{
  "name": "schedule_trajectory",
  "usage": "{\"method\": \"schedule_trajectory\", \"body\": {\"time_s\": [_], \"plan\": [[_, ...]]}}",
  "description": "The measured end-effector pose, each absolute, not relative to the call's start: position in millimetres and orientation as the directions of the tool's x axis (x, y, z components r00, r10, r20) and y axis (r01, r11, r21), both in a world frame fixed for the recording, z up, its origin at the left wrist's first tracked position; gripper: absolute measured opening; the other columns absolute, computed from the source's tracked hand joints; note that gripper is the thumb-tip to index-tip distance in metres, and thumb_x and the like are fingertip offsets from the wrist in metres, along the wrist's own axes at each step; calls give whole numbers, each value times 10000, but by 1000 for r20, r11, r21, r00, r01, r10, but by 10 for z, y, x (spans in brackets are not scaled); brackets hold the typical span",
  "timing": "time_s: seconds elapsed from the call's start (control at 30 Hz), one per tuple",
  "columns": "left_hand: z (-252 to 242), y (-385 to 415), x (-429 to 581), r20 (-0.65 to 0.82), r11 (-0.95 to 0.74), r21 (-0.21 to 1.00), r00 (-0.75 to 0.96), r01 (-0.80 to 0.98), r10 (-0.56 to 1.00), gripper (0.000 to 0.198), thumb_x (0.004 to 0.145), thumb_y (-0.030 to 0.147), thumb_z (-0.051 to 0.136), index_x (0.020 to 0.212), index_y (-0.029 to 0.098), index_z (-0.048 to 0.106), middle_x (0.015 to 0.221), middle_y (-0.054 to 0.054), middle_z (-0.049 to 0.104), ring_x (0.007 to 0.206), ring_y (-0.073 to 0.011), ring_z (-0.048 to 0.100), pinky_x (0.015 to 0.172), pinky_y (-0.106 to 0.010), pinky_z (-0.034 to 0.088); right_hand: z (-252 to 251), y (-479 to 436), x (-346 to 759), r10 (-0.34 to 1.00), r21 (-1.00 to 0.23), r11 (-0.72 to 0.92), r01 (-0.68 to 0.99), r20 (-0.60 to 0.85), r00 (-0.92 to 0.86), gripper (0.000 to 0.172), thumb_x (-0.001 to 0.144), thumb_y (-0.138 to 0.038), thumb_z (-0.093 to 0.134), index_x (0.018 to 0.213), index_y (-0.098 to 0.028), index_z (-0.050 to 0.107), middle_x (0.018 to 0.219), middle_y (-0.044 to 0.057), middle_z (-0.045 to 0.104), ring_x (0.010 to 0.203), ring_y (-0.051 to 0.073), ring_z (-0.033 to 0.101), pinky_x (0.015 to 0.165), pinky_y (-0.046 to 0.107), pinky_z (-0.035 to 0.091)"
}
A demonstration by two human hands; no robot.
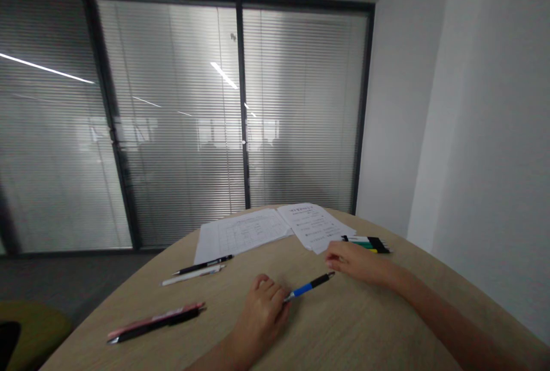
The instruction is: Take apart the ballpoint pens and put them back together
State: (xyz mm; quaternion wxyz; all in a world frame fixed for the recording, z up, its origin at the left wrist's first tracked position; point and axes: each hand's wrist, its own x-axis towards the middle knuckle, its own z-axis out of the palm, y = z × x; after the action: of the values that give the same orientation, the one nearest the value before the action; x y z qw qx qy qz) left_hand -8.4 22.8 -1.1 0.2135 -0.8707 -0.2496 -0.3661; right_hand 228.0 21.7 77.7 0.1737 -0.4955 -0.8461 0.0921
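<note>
A blue-and-black pen [309, 287] lies slanted on the wooden table [352, 325] between my two hands. Its tip meets the fingers of my left hand [262, 314], though I cannot tell whether they grip it. My right hand [354, 262] rests just above the pen's far end, close to a bundle of green, yellow and black markers [366, 243]. Past the hands lie two stacks of printed paper [253, 232] [315, 227]. The right stack reaches close to my right fingers.
A black pen [204, 265] and a white pen [193, 275] lie left of the papers. A black pen and a pink item [154, 322] lie nearer, at left. Beyond the rounded table edge are a floor, slatted window blinds [172, 130], a white wall [472, 130] and a green seat [34, 325].
</note>
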Motion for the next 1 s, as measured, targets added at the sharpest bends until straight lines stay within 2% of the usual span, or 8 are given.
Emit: {"method": "schedule_trajectory", "body": {"time_s": [0.13,0.37,0.57,0.7,0.77,0.87,0.93,1.0], "plan": [[-17,207,-86,728,-802,-167,620,574,292,117,767,111,416,759,184,507,589,-5,579,567,-155,515,657,-332,382,805,127,2127,814,-217,566,795,295,-500,181,777,-241,497,914,-176,597,966,74,598,923,201,511,818,313,362],[-30,173,-67,727,-847,-211,657,488,198,121,759,115,417,776,183,516,580,-5,571,554,-144,506,647,-325,387,587,-88,1768,759,-117,651,750,115,-641,176,766,-249,502,874,-186,626,882,66,652,841,216,575,728,296,403],[-36,179,-82,713,-864,-218,678,453,176,115,765,138,428,807,177,527,596,-11,592,563,-143,514,673,-336,397,495,-113,1681,799,-154,600,785,64,-598,187,754,-248,511,904,-199,612,894,65,669,813,227,609,654,265,418],[-50,201,-91,730,-865,-156,646,476,223,129,804,198,420,849,186,541,604,-17,608,562,-151,530,683,-347,408,546,-134,1679,813,-193,579,792,58,-580,188,771,-222,479,904,-192,608,903,80,665,827,230,607,657,267,414],[-67,220,-110,726,-858,-102,627,503,281,194,805,241,439,970,187,526,689,-38,636,632,-172,561,717,-369,415,560,-106,1717,816,-255,568,782,57,-575,188,771,-202,456,881,-188,609,872,79,666,800,218,608,644,265,415],[-90,247,-151,723,-816,20,555,578,411,416,792,227,468,1198,194,384,900,-76,635,806,-200,571,776,-383,424,540,29,1837,841,-530,464,710,10,-542,193,776,-186,413,868,-177,583,701,38,646,616,152,600,538,227,414],[-95,257,-172,730,-779,110,482,617,485,522,787,187,464,1272,208,272,1005,-82,604,862,-197,557,781,-365,441,501,166,1943,840,-758,368,539,22,-542,175,785,-219,416,881,-161,550,638,12,608,521,118,572,483,209,408],[-94,260,-180,735,-752,176,424,635,530,562,782,157,452,1290,216,219,1040,-78,586,849,-185,557,762,-345,463,448,308,2048,831,-890,343,300,139,-538,195,790,-305,449,895,-159,523,649,5,598,501,107,569,488,215,412]]}}
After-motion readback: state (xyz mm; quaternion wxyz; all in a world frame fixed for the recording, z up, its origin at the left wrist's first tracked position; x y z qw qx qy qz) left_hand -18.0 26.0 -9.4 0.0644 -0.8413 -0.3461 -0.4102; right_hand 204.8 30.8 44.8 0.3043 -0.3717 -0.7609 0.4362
